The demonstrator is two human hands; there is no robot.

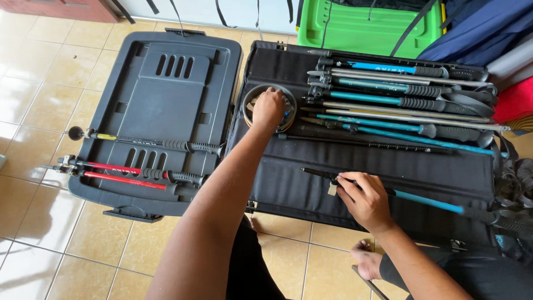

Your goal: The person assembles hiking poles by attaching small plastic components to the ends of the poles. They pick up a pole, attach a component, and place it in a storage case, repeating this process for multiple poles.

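bowl (251,99) contents hidden — green crate (366,25) cropped

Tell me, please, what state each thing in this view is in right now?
Left hand: reaching into the round tin, fingers bent.
Right hand: resting on the blue pole.
Round tin: open, no lid on it.
Blue pole: lying flat, alone at the case's near edge.
Black case: open.
Grey lid: lying flat on the floor, inner side up.
Red poles: lying on the grey lid.
Green bin: closed.

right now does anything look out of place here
Mostly tidy. One teal pole lies alone under the right hand, apart from the bundled poles. The left hand rests in the round tin.
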